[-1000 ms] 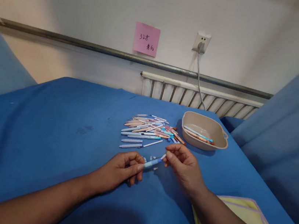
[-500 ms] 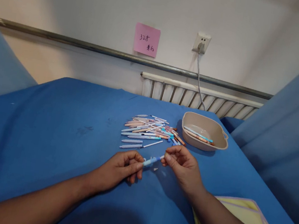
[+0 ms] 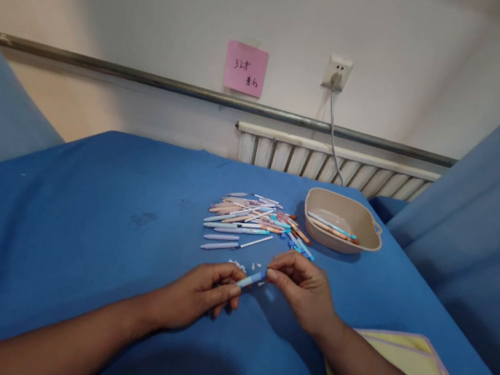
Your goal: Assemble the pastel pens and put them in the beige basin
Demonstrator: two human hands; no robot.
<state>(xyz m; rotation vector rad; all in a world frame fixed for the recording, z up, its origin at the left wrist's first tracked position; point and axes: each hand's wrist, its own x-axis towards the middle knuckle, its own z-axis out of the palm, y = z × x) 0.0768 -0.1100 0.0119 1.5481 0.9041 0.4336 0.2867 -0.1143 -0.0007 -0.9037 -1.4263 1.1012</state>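
Note:
A light blue pen barrel (image 3: pixel 250 279) with a darker blue end is held just above the blue sheet. My left hand (image 3: pixel 212 291) is closed around its lower left end. At the darker end, the thumb and fingers of my right hand (image 3: pixel 299 284) pinch together; their tips hide what is there. Several small white pieces (image 3: pixel 238 265) lie on the sheet close to my left fingers, with a few more under the barrel. Beyond my hands is a heap of pen parts (image 3: pixel 246 212), with pale barrels, white refills and orange and blue pieces.
To the right of the heap stands a beige basin (image 3: pixel 341 248) with several pens inside. A folded yellow cloth (image 3: pixel 411 365) lies near my right forearm. Behind the blue-covered surface (image 3: pixel 61 235) are a radiator (image 3: pixel 283 152), a metal rail (image 3: pixel 162 82) and a plugged-in cable (image 3: pixel 334 125).
My right fingers have come closer to the barrel, and the white length that showed between them is now out of sight. Both hands have dropped slightly, uncovering more small white pieces.

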